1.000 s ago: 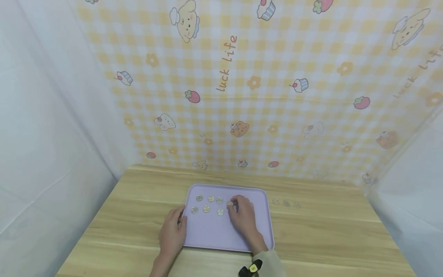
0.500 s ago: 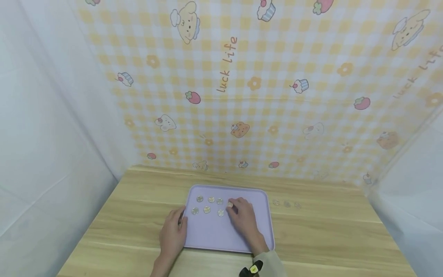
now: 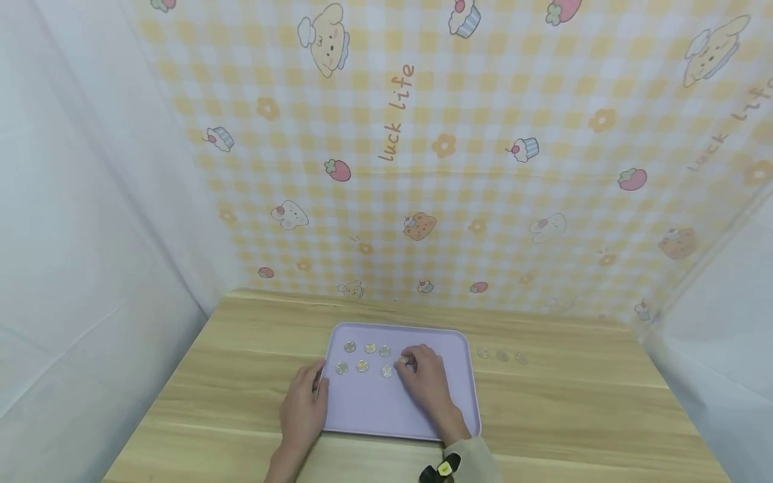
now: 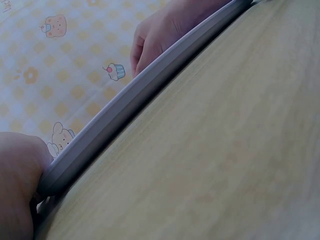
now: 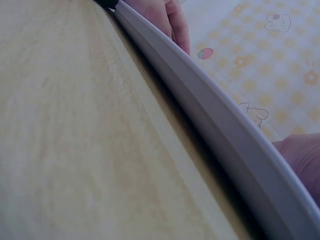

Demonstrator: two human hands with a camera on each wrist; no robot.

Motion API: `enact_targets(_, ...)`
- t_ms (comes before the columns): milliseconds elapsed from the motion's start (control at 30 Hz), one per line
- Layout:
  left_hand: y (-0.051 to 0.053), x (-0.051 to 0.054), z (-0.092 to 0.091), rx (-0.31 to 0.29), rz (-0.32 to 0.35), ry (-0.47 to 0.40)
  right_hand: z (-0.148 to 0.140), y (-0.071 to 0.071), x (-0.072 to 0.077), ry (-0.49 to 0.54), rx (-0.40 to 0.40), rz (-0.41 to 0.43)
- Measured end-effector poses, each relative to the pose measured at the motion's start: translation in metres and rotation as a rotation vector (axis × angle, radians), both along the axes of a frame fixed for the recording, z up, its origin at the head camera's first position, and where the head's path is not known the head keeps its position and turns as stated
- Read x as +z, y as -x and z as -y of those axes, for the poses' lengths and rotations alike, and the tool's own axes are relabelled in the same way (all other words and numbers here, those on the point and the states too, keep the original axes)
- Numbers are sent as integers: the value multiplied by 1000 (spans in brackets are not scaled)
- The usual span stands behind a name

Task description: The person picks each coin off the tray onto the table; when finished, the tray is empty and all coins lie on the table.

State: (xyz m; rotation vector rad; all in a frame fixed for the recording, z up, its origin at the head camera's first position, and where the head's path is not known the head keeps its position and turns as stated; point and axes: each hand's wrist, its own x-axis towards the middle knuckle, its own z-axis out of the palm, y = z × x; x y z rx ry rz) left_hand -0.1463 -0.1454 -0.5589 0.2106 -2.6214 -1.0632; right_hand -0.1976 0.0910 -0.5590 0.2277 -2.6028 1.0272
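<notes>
A lilac tray (image 3: pixel 374 409) lies on the wooden table with several round coins in two rows, among them a coin (image 3: pixel 362 365) in the lower row. My right hand (image 3: pixel 427 384) is over the tray, pinching a coin (image 3: pixel 403 360) between thumb and fingers, right of the rows. At the tray's left edge my left hand (image 3: pixel 303 406) grips the rim, thumb on the near side. The left wrist view shows the tray's side wall (image 4: pixel 120 107) with part of my left hand (image 4: pixel 17 185) at its corner. In the right wrist view the tray wall (image 5: pixel 210 115) hides my right fingertips.
Three more coins lie in a row on the table right of the tray, the middle one (image 3: pixel 502 355) between two others. A yellow checked cloth (image 3: pixel 386 201) hangs behind the table (image 3: pixel 574 402), and white sheets (image 3: pixel 78 201) stand at both sides.
The right hand stays in nearly the same place, its pinched coin tilting slightly. The left hand keeps its grip, and the coins on the tray have not moved noticeably.
</notes>
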Motion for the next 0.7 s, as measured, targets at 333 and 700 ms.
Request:
enact_targets(333,-1,1,-1,3,8,-4,-1,0,0,19,-1,28)
enact_targets(700,-1,3,-2,5,10,-5,-2,-1,0,28,17,19)
